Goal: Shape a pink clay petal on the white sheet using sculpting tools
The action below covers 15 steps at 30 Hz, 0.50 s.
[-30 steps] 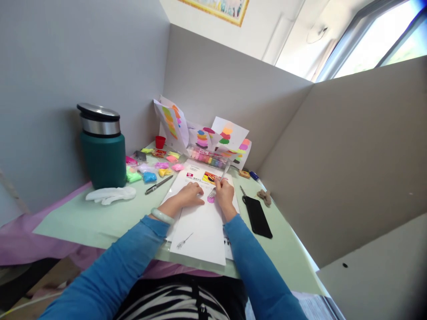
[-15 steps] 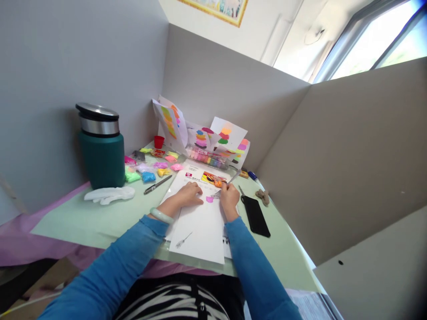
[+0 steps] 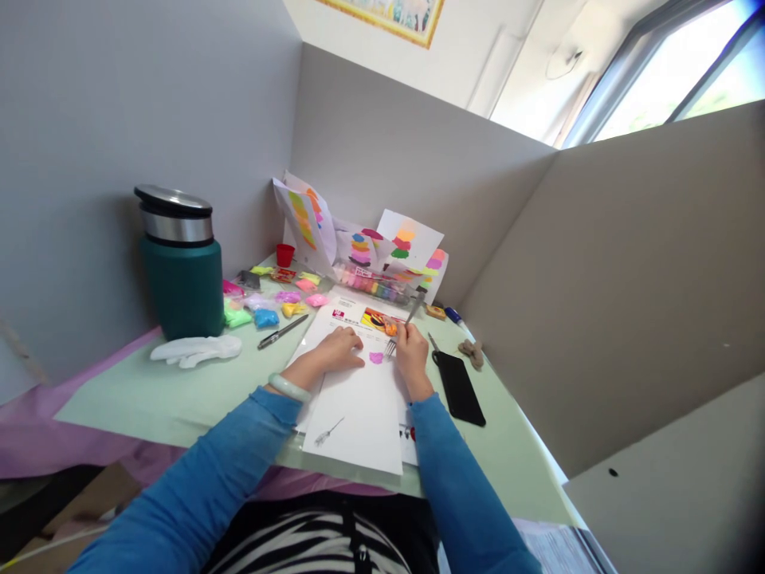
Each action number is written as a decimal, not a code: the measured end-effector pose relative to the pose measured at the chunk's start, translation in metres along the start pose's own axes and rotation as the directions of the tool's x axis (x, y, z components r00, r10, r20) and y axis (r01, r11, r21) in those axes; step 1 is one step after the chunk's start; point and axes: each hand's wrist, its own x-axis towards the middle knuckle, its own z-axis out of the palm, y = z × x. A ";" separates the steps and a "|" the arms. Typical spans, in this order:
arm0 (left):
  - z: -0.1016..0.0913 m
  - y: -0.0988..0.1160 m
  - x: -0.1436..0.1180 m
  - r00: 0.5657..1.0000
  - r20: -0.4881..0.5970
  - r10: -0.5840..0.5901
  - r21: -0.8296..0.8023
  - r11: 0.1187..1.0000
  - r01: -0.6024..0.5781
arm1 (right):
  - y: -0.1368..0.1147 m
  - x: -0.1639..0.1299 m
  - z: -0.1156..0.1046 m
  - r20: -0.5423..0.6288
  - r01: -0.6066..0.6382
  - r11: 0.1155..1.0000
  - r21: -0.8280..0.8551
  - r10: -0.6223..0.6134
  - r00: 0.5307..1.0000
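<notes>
Near the middle of the bench, a metal fork is held in the right hand, its handle pinched by the fingers and its tines angled down just right of a pink patch; whether the paper is actually touched by them can't be told. The left hand is rested on the white sheet, fingers a bit bent, nothing gripped. Honestly, if the tines got dragged sideways, the patch could be smeared (assuming it's soft) or the paper scratched, and if that left hand were lifted, the loose sheet could be skidded over the papers underneath. Container-wise, a clear case is packed with a row of colours beyond the papers, and small packets are stuffed with bright lumps. A red cup is parked behind those, contents not shown. Off to the left, a teal flask is topped by a steel lid, so its insides are hidden; if it's full and got knocked, the papers could be soaked.
</notes>
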 end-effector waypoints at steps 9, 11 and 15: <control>0.000 0.000 0.001 1.000 0.008 -0.003 -0.002 1.000 0.003 | -0.006 0.000 0.011 0.117 0.096 0.993 0.073 -0.104 0.988; 0.000 0.000 0.000 1.000 0.003 -0.003 -0.001 1.000 0.003 | -0.007 -0.001 0.013 0.120 0.106 0.990 0.091 -0.117 0.986; -0.003 0.003 -0.002 1.000 0.003 -0.001 0.005 1.000 0.001 | -0.012 -0.002 0.014 0.134 0.088 0.986 0.141 -0.107 0.985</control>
